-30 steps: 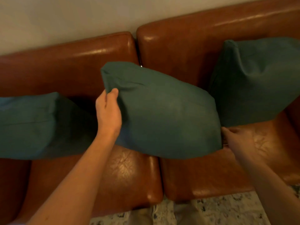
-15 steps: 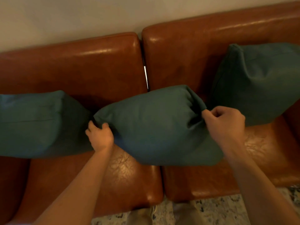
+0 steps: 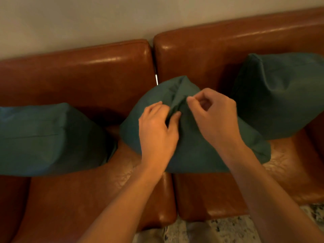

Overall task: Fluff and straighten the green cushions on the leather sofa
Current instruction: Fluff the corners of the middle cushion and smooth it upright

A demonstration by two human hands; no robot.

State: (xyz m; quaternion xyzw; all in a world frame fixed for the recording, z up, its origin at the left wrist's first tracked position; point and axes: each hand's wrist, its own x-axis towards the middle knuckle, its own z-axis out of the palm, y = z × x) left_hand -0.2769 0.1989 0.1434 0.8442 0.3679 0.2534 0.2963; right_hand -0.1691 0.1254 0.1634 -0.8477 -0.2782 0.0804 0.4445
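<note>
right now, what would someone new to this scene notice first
Two bare hands meet on the middle green cushion at the centre of the brown leather sofa; the left hand and right hand each take a grip on bunched fabric near its top. A second green cushion lies left and a third leans right.

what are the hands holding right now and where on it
Both hands grip the middle green cushion at the bunched fabric on its upper face: the left hand pinches a fold, the right hand curls beside it.
</note>
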